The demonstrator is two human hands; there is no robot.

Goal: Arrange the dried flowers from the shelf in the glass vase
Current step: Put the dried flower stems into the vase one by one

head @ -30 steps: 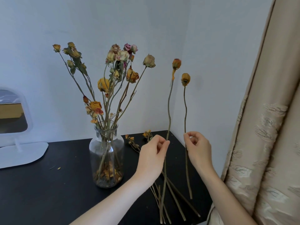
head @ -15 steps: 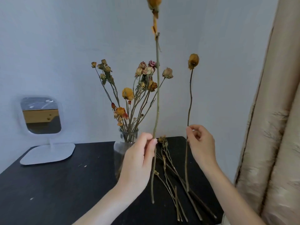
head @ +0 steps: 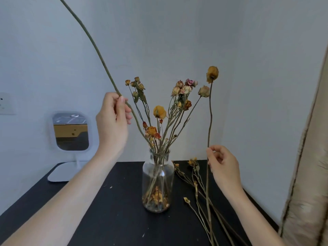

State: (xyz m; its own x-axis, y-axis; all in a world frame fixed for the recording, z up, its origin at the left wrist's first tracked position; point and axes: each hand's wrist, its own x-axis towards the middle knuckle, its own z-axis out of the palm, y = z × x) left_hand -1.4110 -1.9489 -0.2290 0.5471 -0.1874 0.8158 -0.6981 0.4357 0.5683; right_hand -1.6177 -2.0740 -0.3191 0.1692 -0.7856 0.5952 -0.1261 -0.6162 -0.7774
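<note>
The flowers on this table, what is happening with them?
A person is filling the vase, which already holds a bunch. The left hand pinches a long stem whose lower end slants down toward the vase mouth; its bloom is out of view. The right hand holds a yellow flower upright beside the vase. More stems lie on the table.

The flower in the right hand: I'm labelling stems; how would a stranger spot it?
Start at the clear glass vase of dried flowers on the black table. Just right of it, the right hand pinches a thin upright stem. Bare and unbranched, it carries one round yellow bloom higher than any in the vase.
</note>
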